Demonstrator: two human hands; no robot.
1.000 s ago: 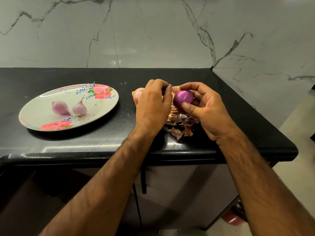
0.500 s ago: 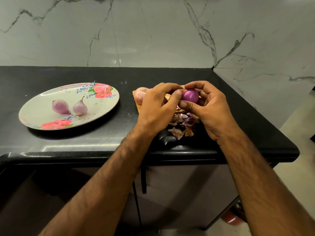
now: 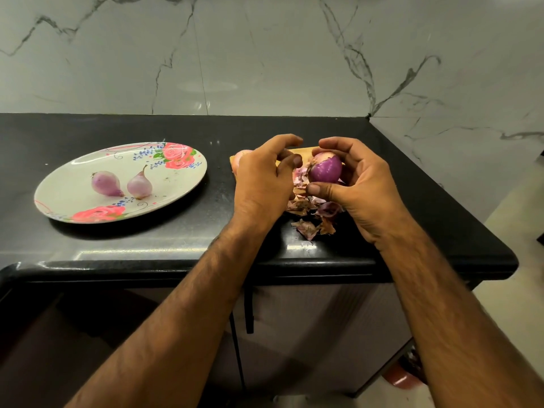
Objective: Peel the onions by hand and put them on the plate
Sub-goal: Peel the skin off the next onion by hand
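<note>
Purple onion (image 3: 325, 171) is sitting in the right hand (image 3: 362, 189), thumb underneath and fingers wrapping over it, just above the peel pile (image 3: 309, 219). A papery patch is clinging near its top, so I'd say peeling isn't finished. Two peeled onions (image 3: 106, 183) are already lying on the plate (image 3: 176, 178), well off to the left. The left hand (image 3: 262, 184) is curling just beside the held onion, apparently not touching it. Can't tell if it's pinching a scrap.

Both forearms run from bottom of frame up to ctr-right. L hand (image 3: 263, 184) back-up, fingers curled, just apart from R hand (image 3: 363, 187); unclear if pinching anything. R hand grips onion (image 3: 325, 170) btw thumb & curled fingers.
</note>
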